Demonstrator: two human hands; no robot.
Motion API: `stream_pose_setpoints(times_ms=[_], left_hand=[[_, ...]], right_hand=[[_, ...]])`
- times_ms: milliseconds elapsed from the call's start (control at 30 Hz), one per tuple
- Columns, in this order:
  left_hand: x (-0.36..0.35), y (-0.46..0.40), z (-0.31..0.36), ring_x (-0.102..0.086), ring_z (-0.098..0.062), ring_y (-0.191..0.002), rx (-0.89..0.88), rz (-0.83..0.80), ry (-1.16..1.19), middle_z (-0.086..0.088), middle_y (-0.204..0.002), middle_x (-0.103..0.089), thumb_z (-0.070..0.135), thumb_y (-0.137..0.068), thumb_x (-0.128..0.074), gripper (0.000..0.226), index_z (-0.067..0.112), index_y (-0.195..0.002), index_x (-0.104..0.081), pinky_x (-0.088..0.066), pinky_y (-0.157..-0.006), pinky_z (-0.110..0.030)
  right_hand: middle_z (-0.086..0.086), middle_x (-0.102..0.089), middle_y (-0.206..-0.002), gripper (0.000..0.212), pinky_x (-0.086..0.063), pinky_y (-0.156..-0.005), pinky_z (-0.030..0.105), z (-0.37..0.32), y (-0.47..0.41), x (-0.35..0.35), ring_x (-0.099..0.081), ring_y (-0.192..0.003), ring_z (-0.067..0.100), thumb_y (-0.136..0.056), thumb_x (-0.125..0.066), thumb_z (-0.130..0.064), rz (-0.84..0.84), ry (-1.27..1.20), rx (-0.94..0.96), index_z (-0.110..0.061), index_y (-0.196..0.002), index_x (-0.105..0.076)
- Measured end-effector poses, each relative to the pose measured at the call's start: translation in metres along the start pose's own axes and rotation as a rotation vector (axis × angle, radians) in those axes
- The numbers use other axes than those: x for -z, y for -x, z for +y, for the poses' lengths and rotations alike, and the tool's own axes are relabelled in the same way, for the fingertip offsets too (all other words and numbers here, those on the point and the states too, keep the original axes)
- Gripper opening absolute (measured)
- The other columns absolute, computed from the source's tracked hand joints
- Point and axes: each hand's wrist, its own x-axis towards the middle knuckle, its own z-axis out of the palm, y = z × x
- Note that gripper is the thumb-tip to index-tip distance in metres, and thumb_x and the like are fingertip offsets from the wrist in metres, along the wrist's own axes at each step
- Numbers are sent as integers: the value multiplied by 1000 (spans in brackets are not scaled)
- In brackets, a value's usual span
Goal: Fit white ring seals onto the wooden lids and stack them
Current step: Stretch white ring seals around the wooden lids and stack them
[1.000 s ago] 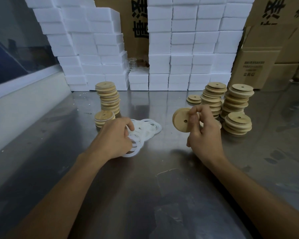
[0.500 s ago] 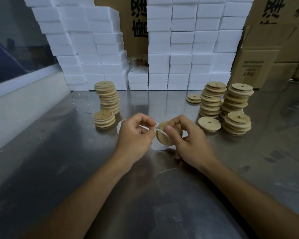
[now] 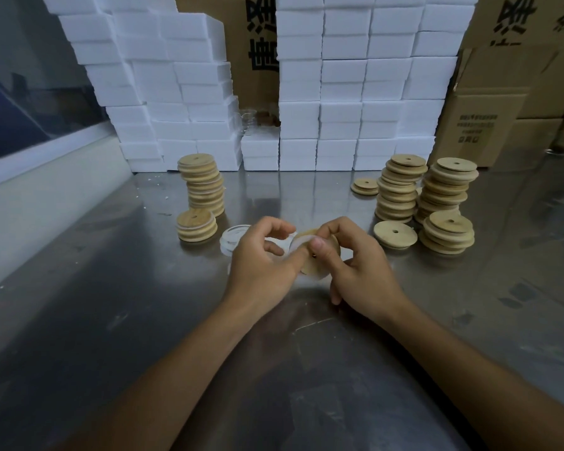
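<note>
Both hands meet over the middle of the steel table. My right hand grips a round wooden lid on edge, thumb across its face. My left hand pinches a white ring seal against the lid's rim. A pile of loose white seals lies just behind my left hand, mostly hidden. Left of it stand a short stack of lids and a taller one. On the right are two tall lid stacks, a short stack and a single lid.
White foam boxes are stacked in a wall along the back of the table. Cardboard cartons stand at the back right. A pale ledge borders the table's left side. A small pair of lids lies near the back.
My left hand picked a seal from the pile and my right hand brought the lid down to the centre. The hands have now closed together, with the seal pressed against the lid.
</note>
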Motion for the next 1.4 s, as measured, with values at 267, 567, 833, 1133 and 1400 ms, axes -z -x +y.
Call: stream_pose_setpoints(times_ms=[267, 567, 833, 1133, 1400], left_hand=[[-7, 5, -4, -74, -22, -82, 111, -165, 252, -4, -94, -75, 10, -90, -68, 19, 16, -108, -66, -58, -59, -28], [-3, 2, -9, -73, -13, -72, -147, 3, 182, 17, -92, -74, 11, -90, -69, 22, 31, -98, -74, -56, -50, -22], [-4, 0, -14, -67, -8, -68, -240, 132, 19, 5, -74, -67, 17, -95, -63, 18, 26, -80, -59, -53, -56, -22], [-3, -2, -17, -71, -20, -71, -129, 64, 57, -2, -78, -73, 8, -93, -62, 20, 21, -79, -56, -59, -64, -53], [1, -5, -13, -69, -30, -65, -56, 18, 43, -7, -72, -71, 4, -92, -62, 18, 11, -78, -55, -57, -58, -50]], right_hand=[[3, -71, -83, 11, -38, -33, 25, -2, -1, 0, -54, -33, 27, -98, -59, -29, 39, -155, -60, -23, -89, -55], [8, -70, -89, 11, -44, -43, 16, -7, -2, 2, -66, -52, 28, -95, -62, -16, 87, -129, -123, -7, -90, -67], [1, -71, -86, 9, -44, -43, 16, -10, 0, -1, -68, -53, 24, -93, -66, -23, 75, -99, -94, -18, -85, -65], [4, -72, -77, 12, -45, -46, 16, -6, -2, 0, -70, -55, 23, -93, -66, -18, 72, -78, -113, -13, -83, -63], [14, -72, -74, 10, -55, -51, 23, -6, -6, 8, -66, -55, 10, -90, -66, -4, 20, -70, -209, 5, -87, -64]])
